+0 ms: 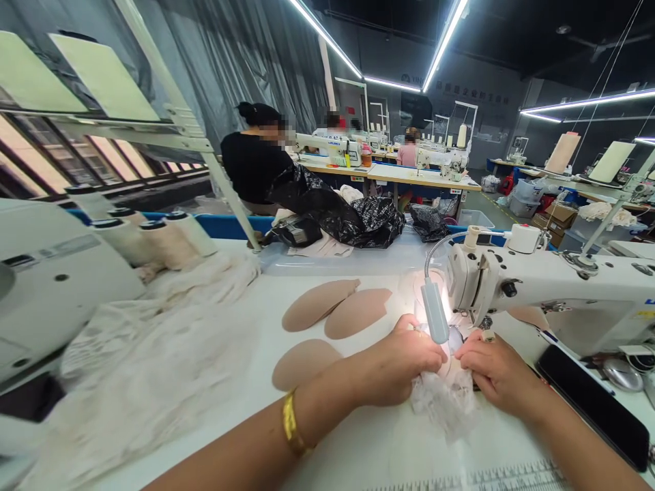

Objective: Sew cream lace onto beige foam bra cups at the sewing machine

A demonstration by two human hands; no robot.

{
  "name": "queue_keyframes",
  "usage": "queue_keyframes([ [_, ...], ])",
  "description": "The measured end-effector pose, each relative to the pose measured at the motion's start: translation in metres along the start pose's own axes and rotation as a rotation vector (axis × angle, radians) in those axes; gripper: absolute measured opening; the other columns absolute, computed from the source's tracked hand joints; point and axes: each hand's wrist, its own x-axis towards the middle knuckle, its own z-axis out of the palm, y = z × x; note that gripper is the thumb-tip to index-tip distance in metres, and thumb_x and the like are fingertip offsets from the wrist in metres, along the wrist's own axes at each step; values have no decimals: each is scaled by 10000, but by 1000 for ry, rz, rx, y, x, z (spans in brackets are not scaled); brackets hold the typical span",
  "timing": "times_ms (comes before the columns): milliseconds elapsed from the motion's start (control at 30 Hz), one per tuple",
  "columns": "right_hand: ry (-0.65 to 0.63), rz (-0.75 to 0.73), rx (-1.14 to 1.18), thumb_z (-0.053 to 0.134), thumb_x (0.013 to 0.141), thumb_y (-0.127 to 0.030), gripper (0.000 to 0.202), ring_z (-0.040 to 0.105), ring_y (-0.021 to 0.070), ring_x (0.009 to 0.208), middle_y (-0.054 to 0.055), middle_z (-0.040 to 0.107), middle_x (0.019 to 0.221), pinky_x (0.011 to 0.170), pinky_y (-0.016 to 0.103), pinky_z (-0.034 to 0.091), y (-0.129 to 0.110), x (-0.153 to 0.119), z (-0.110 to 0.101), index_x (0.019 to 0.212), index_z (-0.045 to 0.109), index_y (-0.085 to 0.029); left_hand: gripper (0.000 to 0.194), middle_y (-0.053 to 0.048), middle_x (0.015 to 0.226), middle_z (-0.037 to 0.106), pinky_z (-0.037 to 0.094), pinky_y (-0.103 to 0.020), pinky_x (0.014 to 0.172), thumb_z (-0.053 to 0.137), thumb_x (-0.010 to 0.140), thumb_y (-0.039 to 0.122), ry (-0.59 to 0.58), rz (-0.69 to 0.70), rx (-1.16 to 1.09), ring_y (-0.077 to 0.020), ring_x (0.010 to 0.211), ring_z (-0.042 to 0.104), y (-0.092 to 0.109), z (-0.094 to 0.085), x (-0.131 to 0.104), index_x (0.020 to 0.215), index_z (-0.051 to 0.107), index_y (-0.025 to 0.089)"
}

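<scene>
A piece of white lace fabric [444, 399] lies in front of the needle area of a white sewing machine [542, 276], under a bright lamp [434, 310]. My left hand [406, 358] grips the fabric's left side with fingers bent and pressed together. On the other side, my right hand [496, 368] pinches the lace close to the presser foot. The lamp head partly covers the material between both hands. Left of my left hand lie several beige bra cups [307, 365], flat on the white table [245, 402].
White fabric [164, 361] is heaped on the left beside thread cones [171, 242]. A black phone [596, 402] lies right of my right hand. A clear ruler [491, 475] runs along the front. Beyond the table sit black plastic bags [353, 215] and a person in black [256, 157].
</scene>
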Motion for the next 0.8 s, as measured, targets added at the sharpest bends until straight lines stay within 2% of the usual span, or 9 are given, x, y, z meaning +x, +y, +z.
queue_keyframes([
  [167,23,93,-28,465,881,-4,365,638,261,877,39,717,849,765,393,531,3,-5,1,1039,668,-263,260,36,767,665,326,-367,861,623,629,-1,52,-32,-9,-171,685,532,-8,4,0,768,552,208],
  [333,90,115,-79,419,936,-36,392,639,261,883,66,717,950,789,424,569,8,-6,0,1200,623,-240,293,24,889,713,323,-357,905,609,652,-29,65,-49,5,-183,804,601,-14,1,5,824,593,208],
  [500,187,157,-51,421,942,-48,354,656,280,998,107,695,1036,820,420,596,8,0,-5,1187,625,-203,135,5,848,716,355,-350,890,601,796,82,97,-37,-2,-196,803,611,-17,0,9,810,614,216],
  [667,159,188,-21,411,978,-86,323,662,286,1056,113,698,1096,851,426,594,5,1,-5,1187,624,-209,221,-17,945,743,382,-347,920,580,814,91,95,-13,-37,-210,899,656,-18,3,6,926,681,253],
  [800,151,215,-29,408,989,-114,286,674,290,1014,114,705,1048,812,429,594,9,-4,-1,1143,631,-208,229,-9,881,741,396,-351,928,593,819,108,62,-14,-77,-211,890,661,-24,8,5,955,695,262],
])
